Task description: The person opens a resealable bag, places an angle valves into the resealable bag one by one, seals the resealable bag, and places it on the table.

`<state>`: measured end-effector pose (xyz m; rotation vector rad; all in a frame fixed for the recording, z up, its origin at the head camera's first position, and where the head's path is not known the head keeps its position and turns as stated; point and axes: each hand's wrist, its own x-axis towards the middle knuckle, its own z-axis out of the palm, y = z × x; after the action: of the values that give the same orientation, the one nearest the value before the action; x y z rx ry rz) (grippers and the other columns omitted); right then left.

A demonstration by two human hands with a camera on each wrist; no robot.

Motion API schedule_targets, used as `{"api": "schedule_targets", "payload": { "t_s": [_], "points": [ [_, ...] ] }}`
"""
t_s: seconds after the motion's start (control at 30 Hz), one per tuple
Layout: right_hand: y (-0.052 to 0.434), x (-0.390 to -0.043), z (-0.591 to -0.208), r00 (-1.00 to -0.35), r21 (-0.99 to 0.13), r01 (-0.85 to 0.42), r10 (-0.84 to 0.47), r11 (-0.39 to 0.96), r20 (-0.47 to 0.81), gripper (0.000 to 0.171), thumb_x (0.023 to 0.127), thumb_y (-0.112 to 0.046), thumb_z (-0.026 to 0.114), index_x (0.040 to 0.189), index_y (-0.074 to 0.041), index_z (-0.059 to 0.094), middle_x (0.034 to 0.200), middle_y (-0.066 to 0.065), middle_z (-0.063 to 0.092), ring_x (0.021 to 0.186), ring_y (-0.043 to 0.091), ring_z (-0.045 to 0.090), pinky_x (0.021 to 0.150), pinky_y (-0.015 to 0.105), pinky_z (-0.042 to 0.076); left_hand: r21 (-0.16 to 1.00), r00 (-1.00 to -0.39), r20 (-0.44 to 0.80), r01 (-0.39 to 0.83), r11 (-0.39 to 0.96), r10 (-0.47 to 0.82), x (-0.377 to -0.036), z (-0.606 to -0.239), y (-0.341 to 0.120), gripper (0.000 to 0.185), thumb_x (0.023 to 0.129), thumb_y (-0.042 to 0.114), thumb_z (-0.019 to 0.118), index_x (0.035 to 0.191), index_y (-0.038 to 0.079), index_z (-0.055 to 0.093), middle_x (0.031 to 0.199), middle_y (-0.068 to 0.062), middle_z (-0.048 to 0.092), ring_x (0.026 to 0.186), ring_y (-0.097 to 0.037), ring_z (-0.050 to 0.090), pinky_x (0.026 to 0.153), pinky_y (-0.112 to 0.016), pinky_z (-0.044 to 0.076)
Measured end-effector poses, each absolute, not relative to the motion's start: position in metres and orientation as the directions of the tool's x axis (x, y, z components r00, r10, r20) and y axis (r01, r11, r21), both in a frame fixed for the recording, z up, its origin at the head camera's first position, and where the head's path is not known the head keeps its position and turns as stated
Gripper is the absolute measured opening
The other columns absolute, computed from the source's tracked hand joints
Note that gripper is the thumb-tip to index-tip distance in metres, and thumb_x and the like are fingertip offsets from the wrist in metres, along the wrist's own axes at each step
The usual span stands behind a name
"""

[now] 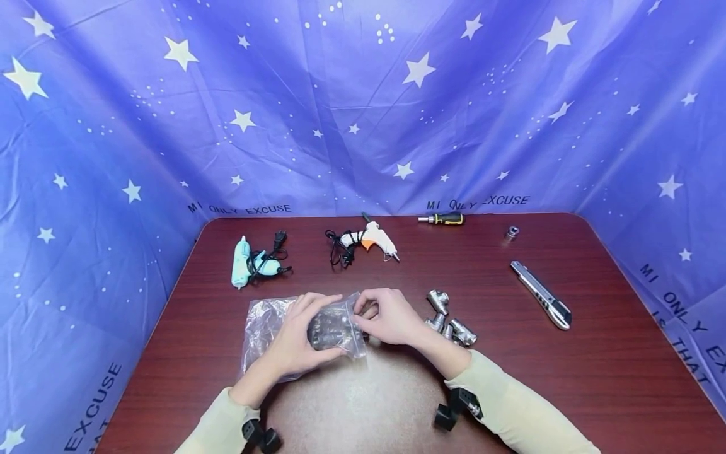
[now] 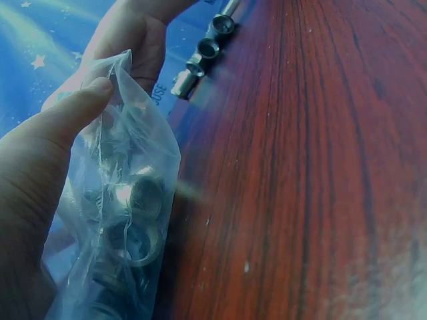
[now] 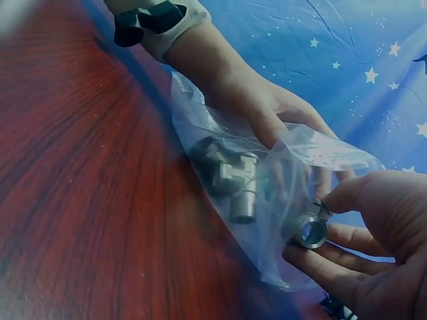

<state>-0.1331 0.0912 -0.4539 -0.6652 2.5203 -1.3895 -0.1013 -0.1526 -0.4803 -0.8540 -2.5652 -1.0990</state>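
Note:
A clear plastic bag (image 1: pixel 265 323) with several metal pipe fittings (image 3: pixel 233 179) inside lies on the dark red table (image 1: pixel 567 378) in front of me. My left hand (image 1: pixel 299 337) grips the bag from above, its thumb (image 2: pixel 70 113) against the film. My right hand (image 1: pixel 387 316) is at the bag's right end and pinches a short metal ring fitting (image 3: pixel 311 231) between thumb and fingers. Whether the ring is inside the film or just outside it, I cannot tell. Three loose metal fittings (image 1: pixel 449 321) lie just right of my right hand.
A silver utility knife (image 1: pixel 541 295) lies at the right. Along the far edge are a teal glue gun (image 1: pixel 247 261), a white and orange glue gun (image 1: pixel 371 240), a black and yellow screwdriver (image 1: pixel 441 219) and a small metal ring (image 1: pixel 512 232). Blue starred cloth walls surround the table.

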Motion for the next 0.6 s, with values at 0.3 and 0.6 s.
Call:
{"api": "schedule_targets", "payload": {
  "t_s": [0.3, 0.6],
  "points": [
    [0.077, -0.129, -0.46, -0.88, -0.838, -0.296, -0.473, 0.458, 0.052, 0.012, 0.096, -0.021, 0.079, 0.092, -0.012, 0.073, 0.083, 0.003, 0.081, 0.069, 0.002, 0.073, 0.063, 0.018, 0.058, 0.593, -0.814, 0.399, 0.58, 0.558, 0.422, -0.101, -0.481, -0.153, 0.093, 0.068, 0.042, 0.098, 0.15, 0.023, 0.059, 0.131, 0.004, 0.063, 0.123, -0.015, 0.056, 0.104, -0.052, 0.047],
    [0.086, -0.13, -0.46, -0.838, -0.876, -0.276, -0.546, 0.396, 0.017, 0.003, 0.099, -0.01, 0.071, 0.1, -0.008, 0.074, 0.094, 0.009, 0.083, 0.061, 0.006, 0.072, 0.059, 0.021, 0.059, 0.593, -0.808, 0.416, 0.589, 0.549, 0.418, -0.101, -0.482, -0.153, 0.093, 0.069, 0.044, 0.098, 0.151, 0.027, 0.058, 0.132, 0.005, 0.064, 0.122, -0.015, 0.057, 0.103, -0.052, 0.047]
  ]
}}
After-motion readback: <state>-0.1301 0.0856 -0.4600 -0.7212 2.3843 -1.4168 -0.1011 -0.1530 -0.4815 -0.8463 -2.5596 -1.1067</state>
